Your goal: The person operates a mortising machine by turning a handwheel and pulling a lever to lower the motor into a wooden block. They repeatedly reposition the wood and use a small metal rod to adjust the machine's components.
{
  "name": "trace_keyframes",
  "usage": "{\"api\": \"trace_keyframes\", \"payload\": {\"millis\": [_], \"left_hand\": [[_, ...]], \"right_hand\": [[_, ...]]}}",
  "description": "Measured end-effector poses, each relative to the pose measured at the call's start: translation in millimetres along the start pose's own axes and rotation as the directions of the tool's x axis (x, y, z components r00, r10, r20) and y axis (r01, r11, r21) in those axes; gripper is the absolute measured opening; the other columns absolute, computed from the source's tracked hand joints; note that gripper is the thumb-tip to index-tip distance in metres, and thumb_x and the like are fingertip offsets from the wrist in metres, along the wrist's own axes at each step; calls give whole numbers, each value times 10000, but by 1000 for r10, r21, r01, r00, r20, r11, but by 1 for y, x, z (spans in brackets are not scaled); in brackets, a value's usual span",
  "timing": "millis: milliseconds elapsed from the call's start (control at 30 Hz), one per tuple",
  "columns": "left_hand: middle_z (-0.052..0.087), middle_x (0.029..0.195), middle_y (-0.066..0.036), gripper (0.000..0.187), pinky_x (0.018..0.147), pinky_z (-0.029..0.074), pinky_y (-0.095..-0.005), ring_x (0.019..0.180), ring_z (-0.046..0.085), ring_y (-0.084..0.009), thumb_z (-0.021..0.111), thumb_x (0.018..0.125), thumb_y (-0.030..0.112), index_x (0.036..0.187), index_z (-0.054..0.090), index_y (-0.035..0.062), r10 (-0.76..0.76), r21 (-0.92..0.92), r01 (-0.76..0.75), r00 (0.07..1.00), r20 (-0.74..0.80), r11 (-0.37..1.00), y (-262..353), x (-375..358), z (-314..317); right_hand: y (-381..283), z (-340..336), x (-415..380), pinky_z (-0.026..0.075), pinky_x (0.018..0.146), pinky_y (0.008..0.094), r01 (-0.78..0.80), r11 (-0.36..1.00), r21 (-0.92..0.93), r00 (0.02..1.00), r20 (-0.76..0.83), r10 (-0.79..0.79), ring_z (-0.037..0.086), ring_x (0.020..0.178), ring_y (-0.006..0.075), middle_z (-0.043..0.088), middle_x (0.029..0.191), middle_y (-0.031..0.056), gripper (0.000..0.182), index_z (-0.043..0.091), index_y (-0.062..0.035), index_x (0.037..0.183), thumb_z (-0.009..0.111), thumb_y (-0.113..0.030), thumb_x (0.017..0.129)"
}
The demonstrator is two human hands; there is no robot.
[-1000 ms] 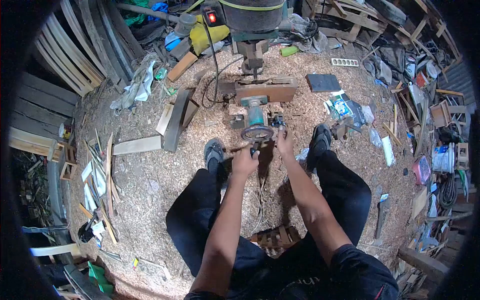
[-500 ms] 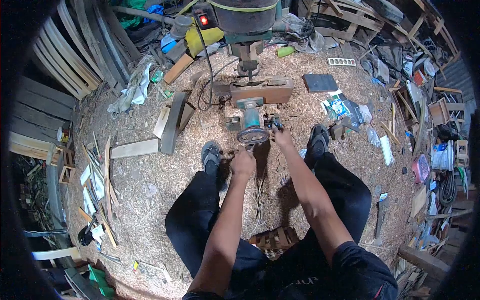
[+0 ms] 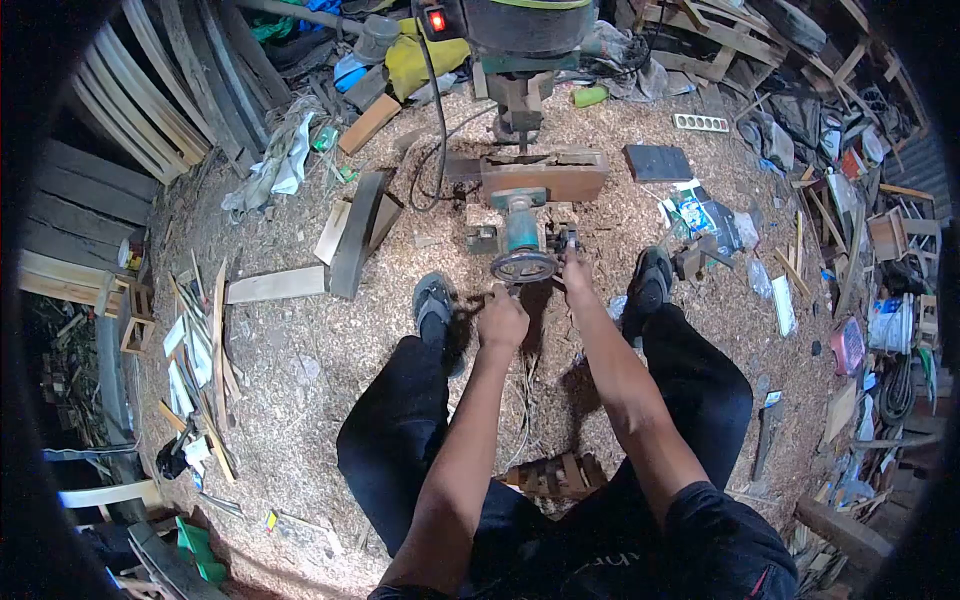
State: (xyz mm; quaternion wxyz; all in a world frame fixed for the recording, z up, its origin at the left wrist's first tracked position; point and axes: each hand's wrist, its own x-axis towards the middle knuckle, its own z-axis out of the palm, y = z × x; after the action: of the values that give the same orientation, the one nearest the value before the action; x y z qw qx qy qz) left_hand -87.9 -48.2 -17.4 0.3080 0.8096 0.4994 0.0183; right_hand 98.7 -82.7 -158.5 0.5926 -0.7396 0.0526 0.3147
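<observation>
A drilling machine stands in front of me, its bit [image 3: 523, 142] pointing down over a reddish-brown wooden block [image 3: 565, 183]. The block sits against the vise-like holder, behind a teal screw housing [image 3: 521, 228]. A round metal handwheel [image 3: 525, 266] faces me. My left hand [image 3: 503, 319] is closed at the near lower rim of the wheel, around what looks like its crank handle, mostly hidden by the fingers. To the right of the wheel, my right hand [image 3: 577, 272] is closed on a small dark lever [image 3: 570, 240]. The bit's tip is close to the block's top edge.
The machine's switch [image 3: 436, 19] glows red, with a black cable [image 3: 442, 130] hanging beside the block. Wood shavings cover the floor. Planks [image 3: 358, 235] lie to the left; a dark flat box [image 3: 657, 163] and a power strip [image 3: 701, 123] lie to the right. My feet flank the machine.
The view has tilted slightly, so the scene sits a little further right. Both hands keep nearly the same places at the handwheel and the lever.
</observation>
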Motion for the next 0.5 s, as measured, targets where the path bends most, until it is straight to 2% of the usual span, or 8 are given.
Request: {"api": "trace_keyframes", "payload": {"millis": [33, 67, 167, 267, 367, 400, 433, 500], "left_hand": [[640, 1000, -323, 424, 846, 500, -554, 947, 622, -494, 535, 890, 204, 1223, 443, -42, 10, -10, -10, 1000, 4, 1000, -3, 1, 3], [639, 998, -325, 416, 845, 500, -555, 944, 622, -494, 533, 892, 207, 1215, 452, -42, 21, -19, -21, 1000, 6, 1000, -5, 2, 6], [640, 987, -328, 408, 841, 501, -558, 936, 624, -491, 530, 890, 213, 1200, 471, -47, 31, -34, -31, 1000, -4, 999, -8, 4, 7], [642, 969, -329, 420, 829, 504, -561, 920, 628, -491, 529, 882, 214, 1200, 468, -55, 25, -25, -24, 1000, 8, 999, -10, 5, 11], [646, 960, -324, 427, 813, 509, -564, 902, 633, -491, 533, 869, 211, 1193, 462, -58, 8, -18, -8, 1000, 9, 1000, -6, 4, 6], [647, 959, -321, 428, 807, 510, -565, 897, 634, -491, 535, 865, 210, 1189, 461, -58, 2, -20, -2, 1000, 7, 1000, -3, 3, 4], [647, 959, -322, 431, 803, 511, -565, 894, 636, -488, 536, 862, 208, 1191, 459, -59, 10, -15, -10, 1000, 2, 1000, -2, 3, 4], [646, 959, -324, 438, 794, 514, -566, 888, 639, -482, 537, 857, 206, 1195, 454, -61, 25, -3, -25, 1000, -9, 1000, -2, 2, 5]], "right_hand": [[3, 2, 0, 455, 638, 312, -33, 999, -2, 999, -30, 33, 528, 682, 136, 582, 783, 29, 371, 622, -56, 839, 567, -394, 981], [6, 9, -2, 492, 665, 326, 56, 998, 4, 994, -98, -56, 604, 720, 171, 668, 844, 98, 549, 643, 31, 995, 493, -497, 997], [-54, 8, -59, 508, 644, 345, -31, 985, 169, 999, -9, 33, 621, 688, 194, 670, 815, 102, 579, 629, 22, 1000, 414, -516, 1016], [-43, 4, -36, 518, 611, 364, -260, 899, 352, 966, 95, 242, 638, 659, 217, 672, 784, 106, 612, 625, 11, 1009, 326, -523, 1030], [-51, 2, -34, 523, 617, 369, -192, 937, 293, 981, 40, 188, 646, 650, 245, 678, 771, 121, 649, 619, 31, 1029, 285, -525, 1029], [-57, -5, -43, 527, 669, 363, -139, 987, 86, 990, 17, 138, 659, 703, 255, 680, 829, 138, 641, 597, 59, 1051, 352, -532, 1013], [-39, -4, -25, 527, 687, 363, -32, 998, -58, 994, -108, 26, 663, 725, 253, 676, 865, 147, 645, 587, 68, 1054, 375, -539, 1005], [18, -1, 30, 528, 724, 364, 125, 920, -370, 926, -290, -243, 671, 770, 248, 667, 937, 165, 660, 566, 86, 1060, 422, -554, 988]]}}
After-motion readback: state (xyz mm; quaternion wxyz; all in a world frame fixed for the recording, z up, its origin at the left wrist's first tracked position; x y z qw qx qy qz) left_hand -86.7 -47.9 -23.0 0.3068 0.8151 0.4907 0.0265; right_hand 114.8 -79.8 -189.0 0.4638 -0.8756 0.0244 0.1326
